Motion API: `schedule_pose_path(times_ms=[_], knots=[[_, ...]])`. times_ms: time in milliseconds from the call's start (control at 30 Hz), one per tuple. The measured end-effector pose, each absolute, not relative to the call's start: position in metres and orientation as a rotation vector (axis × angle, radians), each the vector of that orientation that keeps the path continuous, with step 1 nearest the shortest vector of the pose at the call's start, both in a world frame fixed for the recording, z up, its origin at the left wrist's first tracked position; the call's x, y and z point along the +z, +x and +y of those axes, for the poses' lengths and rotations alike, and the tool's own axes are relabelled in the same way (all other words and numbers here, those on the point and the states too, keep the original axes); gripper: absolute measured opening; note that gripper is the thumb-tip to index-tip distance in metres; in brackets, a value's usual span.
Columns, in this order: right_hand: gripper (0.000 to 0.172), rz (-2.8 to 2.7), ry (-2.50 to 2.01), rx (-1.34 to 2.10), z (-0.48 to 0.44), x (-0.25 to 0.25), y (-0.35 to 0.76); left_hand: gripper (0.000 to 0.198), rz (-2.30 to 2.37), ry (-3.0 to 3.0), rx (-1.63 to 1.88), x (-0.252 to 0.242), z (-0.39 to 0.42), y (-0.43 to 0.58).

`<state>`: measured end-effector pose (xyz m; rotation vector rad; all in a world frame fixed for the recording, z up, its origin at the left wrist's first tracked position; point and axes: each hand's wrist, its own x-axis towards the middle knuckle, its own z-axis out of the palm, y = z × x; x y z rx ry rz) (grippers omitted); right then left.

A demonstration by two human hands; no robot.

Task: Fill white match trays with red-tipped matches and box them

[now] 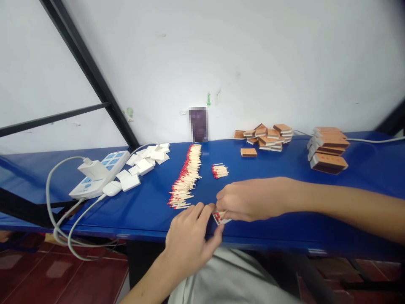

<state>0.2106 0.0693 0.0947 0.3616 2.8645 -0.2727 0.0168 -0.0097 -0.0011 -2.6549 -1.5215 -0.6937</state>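
Note:
Near the front edge of the blue table, a small white matchbox tray (217,217) holds some red-tipped matches. My left hand (192,230) grips its left end between thumb and forefinger. Curled over the tray from the right, my right hand (253,199) has its fingers closed on matches (222,214); its palm side and part of the tray are hidden. Just beyond lies a small bundle of matches (220,171). To its left a long row of matches (186,175) runs back toward the wall, red heads mostly to the left.
White empty-looking trays (145,160) lie in a loose pile at the left, beside a power strip (101,173) with white cables. Brown matchboxes are heaped (267,136) at the back, with one box (248,153) apart and a stack (329,150) at the right.

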Motion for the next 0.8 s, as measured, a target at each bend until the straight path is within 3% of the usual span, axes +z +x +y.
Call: schedule_pose_path(times_ms=[233,500,800], knots=[[0.03,2.943,0.301,-0.305,0.075,0.082,0.208,0.02,-1.502,-2.666,-0.698,0.0,-0.008,0.017],[0.029,2.954,0.367,-0.565,0.081,0.082,0.212,0.021,-1.487,-2.654,-0.692,-0.001,-0.009,0.016],[0.022,2.9,0.476,-0.456,0.079,0.092,0.217,0.028,-1.463,-2.632,-0.699,-0.002,-0.009,0.016]])
